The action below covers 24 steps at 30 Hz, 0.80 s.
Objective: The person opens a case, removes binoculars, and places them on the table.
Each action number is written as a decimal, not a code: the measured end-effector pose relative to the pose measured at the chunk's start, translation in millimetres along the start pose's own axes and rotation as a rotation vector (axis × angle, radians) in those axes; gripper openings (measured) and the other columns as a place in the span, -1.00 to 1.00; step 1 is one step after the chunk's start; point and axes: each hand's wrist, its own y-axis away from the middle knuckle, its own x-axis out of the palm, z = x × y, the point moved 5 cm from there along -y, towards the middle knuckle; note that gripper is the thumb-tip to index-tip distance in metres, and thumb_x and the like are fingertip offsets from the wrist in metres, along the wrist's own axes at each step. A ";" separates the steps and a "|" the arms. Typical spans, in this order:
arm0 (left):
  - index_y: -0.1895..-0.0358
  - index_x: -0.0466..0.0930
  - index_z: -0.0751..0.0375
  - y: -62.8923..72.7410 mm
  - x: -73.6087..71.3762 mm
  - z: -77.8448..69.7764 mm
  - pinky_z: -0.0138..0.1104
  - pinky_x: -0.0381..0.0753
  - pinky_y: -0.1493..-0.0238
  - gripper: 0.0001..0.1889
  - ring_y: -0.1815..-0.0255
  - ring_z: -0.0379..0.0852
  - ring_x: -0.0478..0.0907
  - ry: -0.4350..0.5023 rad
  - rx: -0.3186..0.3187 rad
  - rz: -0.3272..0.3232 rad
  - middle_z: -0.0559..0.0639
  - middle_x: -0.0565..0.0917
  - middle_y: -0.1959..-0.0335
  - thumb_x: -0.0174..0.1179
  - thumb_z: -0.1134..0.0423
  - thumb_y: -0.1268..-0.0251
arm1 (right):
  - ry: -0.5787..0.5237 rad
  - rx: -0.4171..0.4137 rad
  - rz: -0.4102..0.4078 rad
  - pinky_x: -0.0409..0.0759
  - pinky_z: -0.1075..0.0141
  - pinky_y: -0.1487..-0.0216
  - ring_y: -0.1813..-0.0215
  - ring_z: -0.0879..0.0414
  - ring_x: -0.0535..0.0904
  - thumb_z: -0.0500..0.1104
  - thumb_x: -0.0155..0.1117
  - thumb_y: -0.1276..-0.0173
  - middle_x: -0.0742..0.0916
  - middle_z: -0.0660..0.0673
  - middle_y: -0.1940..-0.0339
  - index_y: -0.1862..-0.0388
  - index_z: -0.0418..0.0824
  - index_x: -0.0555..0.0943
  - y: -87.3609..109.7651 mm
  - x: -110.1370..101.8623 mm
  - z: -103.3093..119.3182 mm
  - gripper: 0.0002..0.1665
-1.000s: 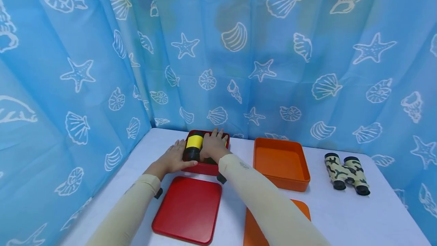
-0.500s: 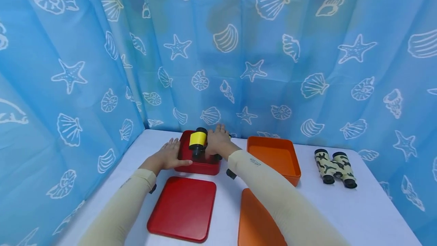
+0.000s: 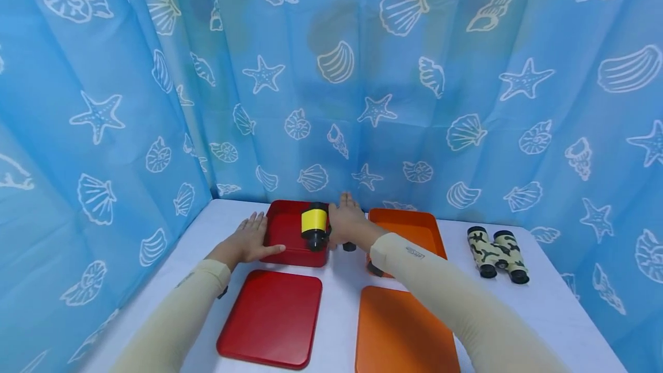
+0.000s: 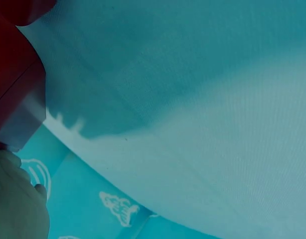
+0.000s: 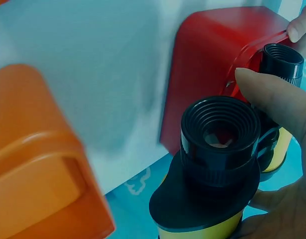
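Observation:
My right hand (image 3: 348,223) grips yellow-and-black binoculars (image 3: 313,221) round their middle, above the gap between a red box (image 3: 297,257) and an orange box (image 3: 404,219). Close up in the right wrist view, the thumb (image 5: 277,97) lies across the binoculars' centre, with one black eyepiece (image 5: 220,134) near the camera. The hand hides much of the binoculars' right half in the head view. My left hand (image 3: 250,239) rests against the red box's left side, fingers straight and thumb along its front. Only part of that hand (image 4: 18,199) shows in the left wrist view.
In front of the boxes lie a flat red lid (image 3: 271,320) and a flat orange lid (image 3: 404,332). Camouflage-patterned binoculars (image 3: 497,255) rest at the table's right. A blue shell-print curtain (image 3: 290,148) stands behind and to the left.
My right hand has lifted the yellow-and-black binoculars out of the red box and carried them right, towards the orange box. The left hand stays at the red box. The head view has shifted slightly.

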 end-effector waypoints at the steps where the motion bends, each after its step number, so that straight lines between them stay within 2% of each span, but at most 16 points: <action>1: -0.54 -0.11 0.32 1.0 -0.5 0.2 0.20 0.08 -0.37 0.23 -0.50 0.34 -0.10 0.001 0.001 -0.003 0.30 0.04 -0.51 0.18 -0.47 0.00 | 0.010 -0.003 -0.004 -0.03 -0.04 -0.48 -0.54 -0.33 -0.18 0.20 0.60 0.10 -0.03 -0.47 -0.53 -0.48 -0.27 0.18 2.1 0.2 -1.9 0.28; 9: -0.54 -0.13 0.32 3.7 -2.7 -0.2 0.22 0.13 -0.34 0.24 -0.49 0.34 -0.08 0.029 0.026 -0.013 0.30 0.04 -0.51 0.19 -0.48 0.02 | 0.057 0.007 -0.028 -0.02 -0.04 -0.48 -0.54 -0.31 -0.16 0.23 0.63 0.19 0.01 -0.46 -0.53 -0.50 -0.29 0.16 24.4 6.0 -27.4 0.37; 13: -0.55 -0.14 0.30 5.1 -1.6 -1.6 0.21 0.11 -0.35 0.25 -0.49 0.34 -0.07 0.044 0.030 -0.008 0.29 0.04 -0.52 0.19 -0.49 0.03 | 0.043 -0.013 -0.046 -0.01 -0.08 -0.47 -0.53 -0.31 -0.10 0.22 0.65 0.23 0.07 -0.45 -0.52 -0.45 -0.32 0.22 35.4 9.8 -41.3 0.35; 24: -0.54 -0.13 0.32 1.7 1.0 -0.3 0.23 0.10 -0.35 0.25 -0.48 0.35 -0.06 0.034 0.045 -0.015 0.30 0.04 -0.51 0.18 -0.49 0.03 | 0.004 0.016 -0.042 0.01 -0.10 -0.45 -0.52 -0.34 -0.06 0.23 0.67 0.25 0.10 -0.44 -0.52 -0.43 -0.33 0.21 56.9 7.9 -78.5 0.36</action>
